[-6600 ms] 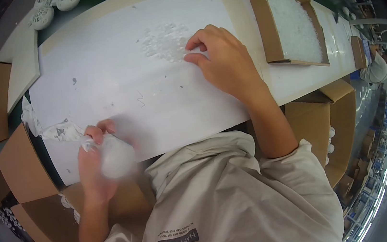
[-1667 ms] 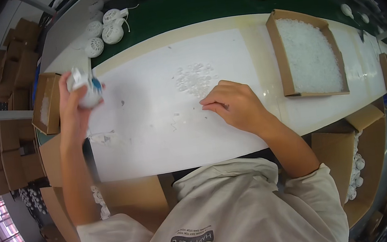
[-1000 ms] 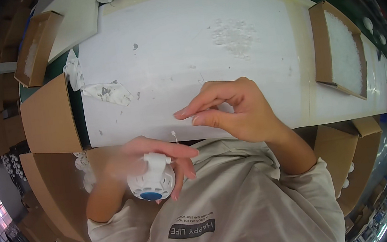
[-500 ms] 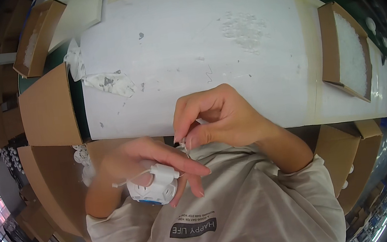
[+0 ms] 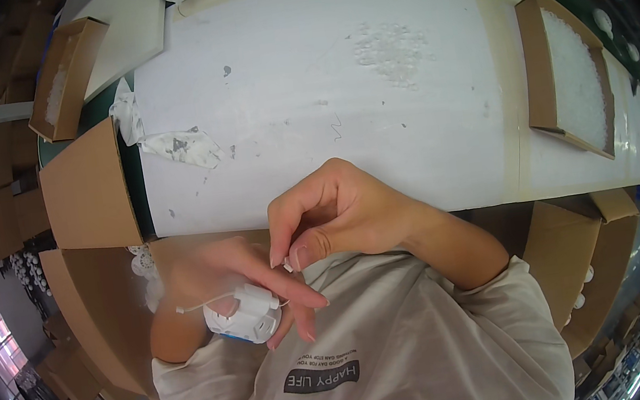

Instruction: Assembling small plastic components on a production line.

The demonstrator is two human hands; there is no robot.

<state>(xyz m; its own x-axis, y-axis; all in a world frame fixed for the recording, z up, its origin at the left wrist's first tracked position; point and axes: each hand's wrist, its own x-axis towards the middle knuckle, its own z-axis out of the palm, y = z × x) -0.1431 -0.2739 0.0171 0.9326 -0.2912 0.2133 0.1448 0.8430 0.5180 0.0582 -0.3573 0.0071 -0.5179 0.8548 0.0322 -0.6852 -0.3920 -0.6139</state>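
Observation:
My left hand (image 5: 237, 270) holds a white rounded plastic device (image 5: 247, 321) under its thumb, with the fingers stretched out to the right. A bluish part shows along the device's lower edge. A thin white cord (image 5: 203, 303) runs across the device, its small end sticking out on the left. Just above and to the right, my right hand (image 5: 338, 214) pinches a small whitish piece (image 5: 289, 264) between thumb and forefinger; its exact kind is too small to tell. Both hands are in front of my shirt, near the table's front edge.
A white-covered table (image 5: 280, 69) bears a patch of small clear pieces (image 5: 392, 55) and a crumpled white sheet (image 5: 182, 147). Cardboard trays of whitish bits stand at right (image 5: 569, 81) and far left (image 5: 69, 79). Open cartons (image 5: 97, 307) with white round items flank me.
Both hands have shifted slightly left, my right hand also a little down, with the small piece still pinched. The device stays in my left hand. The whole view has shifted slightly.

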